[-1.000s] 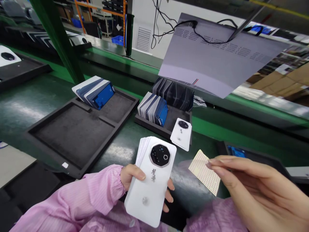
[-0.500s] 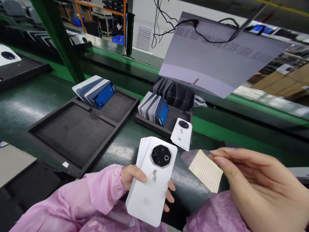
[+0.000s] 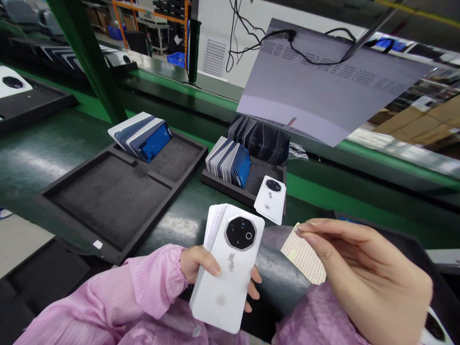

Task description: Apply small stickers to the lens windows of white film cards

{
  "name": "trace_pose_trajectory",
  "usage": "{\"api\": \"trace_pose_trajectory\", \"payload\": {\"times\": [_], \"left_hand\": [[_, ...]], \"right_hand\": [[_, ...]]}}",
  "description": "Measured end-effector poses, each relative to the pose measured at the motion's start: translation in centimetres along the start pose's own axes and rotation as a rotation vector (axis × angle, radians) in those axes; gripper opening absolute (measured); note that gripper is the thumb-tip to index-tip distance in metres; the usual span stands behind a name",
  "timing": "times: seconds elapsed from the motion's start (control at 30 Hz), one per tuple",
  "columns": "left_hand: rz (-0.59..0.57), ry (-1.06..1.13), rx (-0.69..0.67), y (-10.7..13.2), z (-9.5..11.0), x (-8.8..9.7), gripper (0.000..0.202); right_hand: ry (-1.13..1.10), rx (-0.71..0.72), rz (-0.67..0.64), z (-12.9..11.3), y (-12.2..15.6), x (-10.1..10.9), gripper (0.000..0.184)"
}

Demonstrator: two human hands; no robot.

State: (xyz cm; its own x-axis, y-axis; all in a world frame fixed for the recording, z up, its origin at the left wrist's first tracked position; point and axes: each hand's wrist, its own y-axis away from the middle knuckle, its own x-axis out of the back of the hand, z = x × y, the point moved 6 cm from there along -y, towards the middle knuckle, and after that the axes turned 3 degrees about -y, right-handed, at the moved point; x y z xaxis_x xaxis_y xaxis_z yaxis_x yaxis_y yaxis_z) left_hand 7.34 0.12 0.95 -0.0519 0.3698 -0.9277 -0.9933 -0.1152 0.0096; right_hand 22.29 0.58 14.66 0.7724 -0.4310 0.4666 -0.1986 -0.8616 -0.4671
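Note:
My left hand (image 3: 201, 266) grips a stack of white phone back covers (image 3: 230, 273) with a black octagonal camera window on the top one. My right hand (image 3: 359, 268) sits to the right with its fingers together, pinching a thin yellowish dotted sticker sheet (image 3: 304, 256) at its upper edge. The sheet hangs just right of the stack, not touching it. Both sleeves are pink.
A single white back cover (image 3: 270, 199) leans on a small black tray (image 3: 251, 184) holding rows of covers (image 3: 230, 160). A large black foam tray (image 3: 108, 196) with more covers (image 3: 142, 136) lies left. A grey panel (image 3: 323, 91) hangs overhead. A green post (image 3: 86, 62) stands at left.
My right hand has moved left toward the stack, carrying the sticker sheet with it. The left hand and its stack have barely shifted.

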Motion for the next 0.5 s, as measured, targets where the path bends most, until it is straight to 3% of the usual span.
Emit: {"api": "trace_pose_trajectory", "payload": {"times": [0.17,0.5], "left_hand": [[0.019,-0.014,0.017,0.06,0.02,-0.03,0.067],[0.007,-0.017,0.070,-0.03,-0.25,0.28,0.069]], "right_hand": [[-0.032,0.087,-0.125,-0.44,-0.08,-0.83,0.019],[-0.036,0.112,-0.070,-0.71,-0.10,-0.11,0.019]]}}
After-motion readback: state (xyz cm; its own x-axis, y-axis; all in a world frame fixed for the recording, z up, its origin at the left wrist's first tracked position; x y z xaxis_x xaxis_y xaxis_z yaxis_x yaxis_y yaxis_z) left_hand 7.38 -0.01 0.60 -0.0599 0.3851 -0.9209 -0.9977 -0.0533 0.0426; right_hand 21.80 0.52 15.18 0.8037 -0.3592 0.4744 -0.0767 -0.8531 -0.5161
